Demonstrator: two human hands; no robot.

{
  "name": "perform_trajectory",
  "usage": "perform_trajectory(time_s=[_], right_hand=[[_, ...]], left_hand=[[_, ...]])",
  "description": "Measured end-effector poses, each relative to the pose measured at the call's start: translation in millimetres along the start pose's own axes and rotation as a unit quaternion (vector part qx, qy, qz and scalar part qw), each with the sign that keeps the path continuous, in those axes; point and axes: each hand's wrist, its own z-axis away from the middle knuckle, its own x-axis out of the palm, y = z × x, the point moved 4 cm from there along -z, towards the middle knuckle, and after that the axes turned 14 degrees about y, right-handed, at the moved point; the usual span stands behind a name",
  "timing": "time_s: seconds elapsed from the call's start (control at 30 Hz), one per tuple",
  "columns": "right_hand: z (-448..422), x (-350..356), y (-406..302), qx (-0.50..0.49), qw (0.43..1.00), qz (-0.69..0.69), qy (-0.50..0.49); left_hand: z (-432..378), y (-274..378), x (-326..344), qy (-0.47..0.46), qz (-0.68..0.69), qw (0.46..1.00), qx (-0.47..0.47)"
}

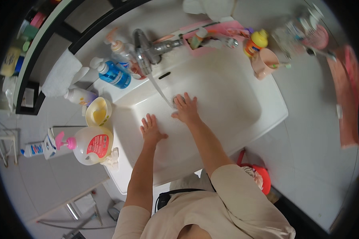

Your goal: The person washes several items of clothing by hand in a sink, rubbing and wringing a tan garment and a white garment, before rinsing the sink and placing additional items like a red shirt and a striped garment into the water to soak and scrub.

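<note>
Water runs from a chrome faucet (143, 59) into a white washbasin (227, 98). My right hand (187, 110) is spread over the basin floor beside the water stream (160, 91), its fingers partly covering the metal drain (178, 101). To the left, my left hand (151, 130) is low in the basin with its fingers apart. Neither hand holds anything. Whether the palms touch the basin floor I cannot tell.
Along the left rim stand a blue pump bottle (115, 74), a bowl with yellow soap (98, 112) and a large pump jug (92, 145). A pink organizer (194, 44), a yellow-capped bottle (255, 43) and a pink cup with a toothbrush (264, 64) line the back right.
</note>
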Motion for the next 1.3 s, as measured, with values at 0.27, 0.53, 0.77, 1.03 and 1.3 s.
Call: perform_trajectory(time_s=[0.27, 0.53, 0.77, 1.03, 1.3], right_hand=[[46.5, -22.6, 13.3, 0.149, 0.973, -0.174, -0.012], [165.0, -71.4, -16.5, 0.083, 0.968, -0.046, 0.233], [278.6, -58.0, 8.5, 0.056, 0.854, -0.1, 0.508], [494.0, 139.5, 111.1, 0.548, 0.731, -0.157, 0.375], [700.1, 256.1, 222.0, 0.783, 0.374, -0.347, 0.356]], left_hand=[[-5.5, -5.3, 8.3, 0.055, 0.012, 0.997, 0.048], [-16.4, -22.6, 22.5, 0.146, -0.061, 0.973, 0.17], [50.3, -0.9, -5.5, 0.133, 0.357, 0.913, 0.149], [239.0, 149.9, 18.3, 0.158, 0.422, 0.79, 0.417], [336.0, 239.7, 337.5, -0.393, 0.289, 0.872, 0.028]])
